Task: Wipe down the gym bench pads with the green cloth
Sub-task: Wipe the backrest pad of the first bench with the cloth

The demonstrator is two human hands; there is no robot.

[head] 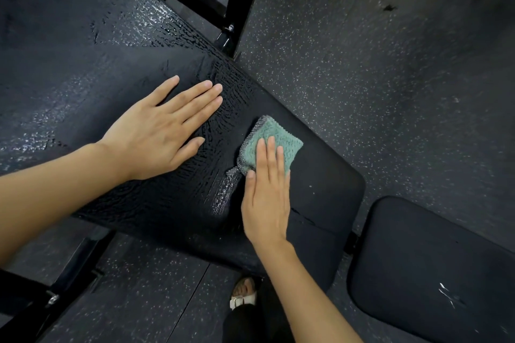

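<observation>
I see right hand (266,203) flat, fingers together, pressing folded green knit cloth (278,133) onto black vinyl bench pad (83,50); left hand (158,133) spread flat left of cloth.

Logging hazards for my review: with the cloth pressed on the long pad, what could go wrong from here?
The left hand lies flat on the wet, streaked long pad and might slip or smear it. The right hand presses the green cloth without gripping it, so it may bunch or slide free. The dry-looking seat pad could get skipped.

The head view looks steeply down, close over the bench pad (83,64) and floor (390,64).
</observation>
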